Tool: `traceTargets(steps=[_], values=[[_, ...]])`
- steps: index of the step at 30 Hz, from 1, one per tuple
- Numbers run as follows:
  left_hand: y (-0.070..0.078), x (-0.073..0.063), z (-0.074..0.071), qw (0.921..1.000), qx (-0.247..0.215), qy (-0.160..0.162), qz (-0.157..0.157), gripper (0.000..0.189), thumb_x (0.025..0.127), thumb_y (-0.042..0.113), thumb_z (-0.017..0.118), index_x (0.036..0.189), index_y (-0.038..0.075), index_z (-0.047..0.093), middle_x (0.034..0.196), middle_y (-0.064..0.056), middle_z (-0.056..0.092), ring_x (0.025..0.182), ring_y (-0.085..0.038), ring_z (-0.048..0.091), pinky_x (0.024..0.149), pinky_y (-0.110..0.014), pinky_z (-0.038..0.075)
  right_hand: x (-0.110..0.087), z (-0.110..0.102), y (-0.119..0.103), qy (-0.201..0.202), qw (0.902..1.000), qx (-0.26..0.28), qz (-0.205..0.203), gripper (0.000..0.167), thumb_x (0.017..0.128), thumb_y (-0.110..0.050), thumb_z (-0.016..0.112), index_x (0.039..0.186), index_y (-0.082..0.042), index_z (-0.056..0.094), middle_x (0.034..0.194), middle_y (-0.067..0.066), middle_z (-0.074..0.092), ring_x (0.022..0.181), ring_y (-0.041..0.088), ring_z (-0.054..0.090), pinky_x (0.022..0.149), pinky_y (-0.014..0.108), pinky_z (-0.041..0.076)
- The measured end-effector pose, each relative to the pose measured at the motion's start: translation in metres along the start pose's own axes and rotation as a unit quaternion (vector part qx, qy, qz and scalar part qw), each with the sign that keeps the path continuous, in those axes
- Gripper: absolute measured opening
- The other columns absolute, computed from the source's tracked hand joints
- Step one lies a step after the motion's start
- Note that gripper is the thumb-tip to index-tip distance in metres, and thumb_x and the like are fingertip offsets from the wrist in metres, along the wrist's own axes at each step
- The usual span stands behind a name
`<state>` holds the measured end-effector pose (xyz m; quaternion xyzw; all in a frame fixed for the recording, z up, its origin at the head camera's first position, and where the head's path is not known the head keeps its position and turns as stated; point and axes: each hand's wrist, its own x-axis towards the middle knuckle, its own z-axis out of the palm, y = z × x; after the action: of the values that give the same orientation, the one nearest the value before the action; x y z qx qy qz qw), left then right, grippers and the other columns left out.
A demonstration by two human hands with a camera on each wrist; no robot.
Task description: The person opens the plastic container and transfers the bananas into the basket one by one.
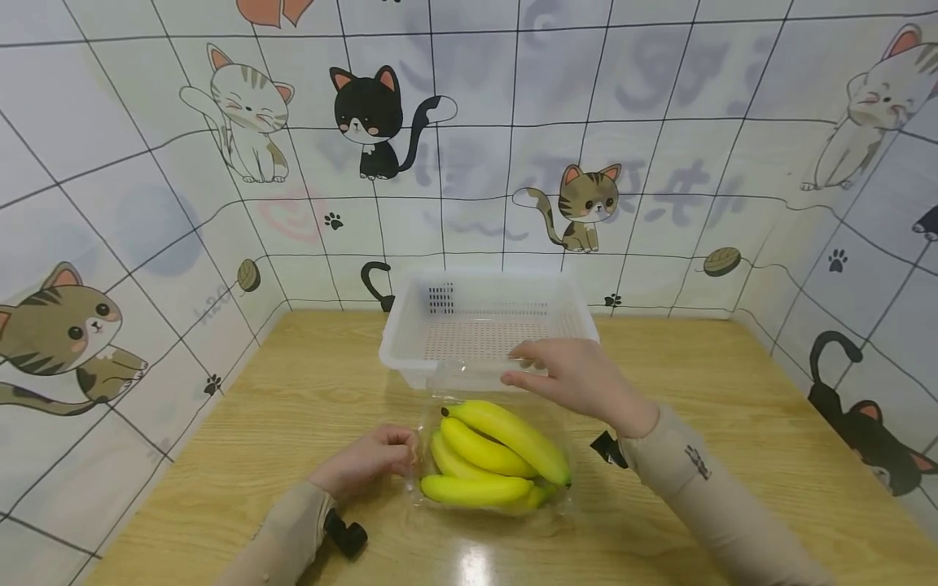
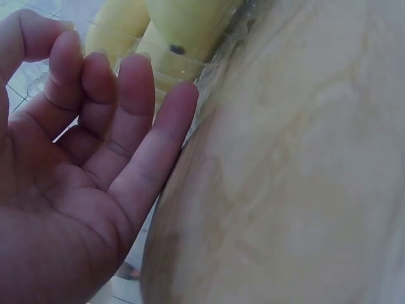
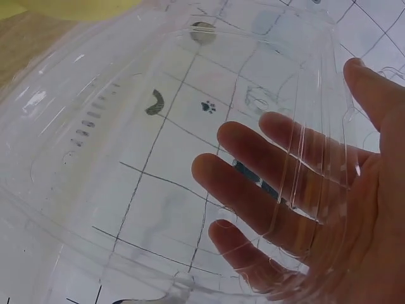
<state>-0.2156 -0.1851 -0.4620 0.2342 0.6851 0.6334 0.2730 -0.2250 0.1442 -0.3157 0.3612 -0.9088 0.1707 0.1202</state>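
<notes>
A clear plastic clamshell box (image 1: 416,488) stands on the table with several yellow bananas (image 1: 487,448) in it. Its transparent lid (image 1: 465,376) is raised at the far side. My left hand (image 1: 374,460) is at the box's left side, thumb and forefinger tips together at the rim; in the left wrist view, the other fingers (image 2: 136,88) lie along the box wall. Beside the lid's right part is my right hand (image 1: 575,378), fingers spread and loosely bent. The right wrist view shows these fingers (image 3: 253,202) through the clear plastic, the thumb outside the lid's edge.
A white perforated plastic basket (image 1: 396,346) stands directly behind the box. The wooden table (image 1: 315,366) is enclosed at the back and both sides by cat-printed wall sheeting (image 1: 476,163).
</notes>
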Motion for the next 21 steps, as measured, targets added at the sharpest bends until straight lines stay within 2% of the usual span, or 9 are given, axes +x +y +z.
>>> traceTargets(steps=[6, 14, 21], values=[[0.005, 0.0, -0.004, 0.9993, 0.034, -0.016, -0.004, 0.014, 0.083, 0.002, 0.05, 0.074, 0.01, 0.043, 0.075, 0.004, 0.047, 0.073, -0.009, 0.049, 0.069, -0.026, 0.049, 0.004, -0.007, 0.004, -0.049, 0.9972, 0.042, 0.037, 0.049, 0.096, -0.053, 0.05, 0.122, -0.013, 0.064, 0.103, -0.001, 0.071, 0.087, 0.013, 0.067, 0.075, 0.037, 0.054], [0.014, -0.001, -0.008, 0.9962, 0.082, -0.016, -0.024, 0.016, 0.082, 0.003, 0.05, 0.076, -0.007, 0.039, 0.073, 0.001, 0.046, 0.071, -0.011, 0.052, 0.068, -0.029, 0.051, 0.008, -0.014, 0.011, -0.079, 0.9914, 0.076, 0.071, 0.048, 0.098, -0.05, 0.049, 0.124, -0.013, 0.063, 0.103, 0.002, 0.071, 0.084, 0.015, 0.067, 0.076, 0.04, 0.053], [0.018, 0.0, -0.011, 0.9936, 0.108, -0.016, -0.028, 0.015, 0.082, 0.003, 0.05, 0.072, 0.008, 0.041, 0.069, 0.003, 0.044, 0.069, -0.013, 0.053, 0.066, -0.028, 0.05, 0.007, -0.02, 0.017, -0.083, 0.986, 0.118, 0.083, 0.04, 0.098, -0.045, 0.052, 0.119, -0.013, 0.066, 0.102, 0.0, 0.07, 0.085, 0.014, 0.065, 0.073, 0.038, 0.053]])
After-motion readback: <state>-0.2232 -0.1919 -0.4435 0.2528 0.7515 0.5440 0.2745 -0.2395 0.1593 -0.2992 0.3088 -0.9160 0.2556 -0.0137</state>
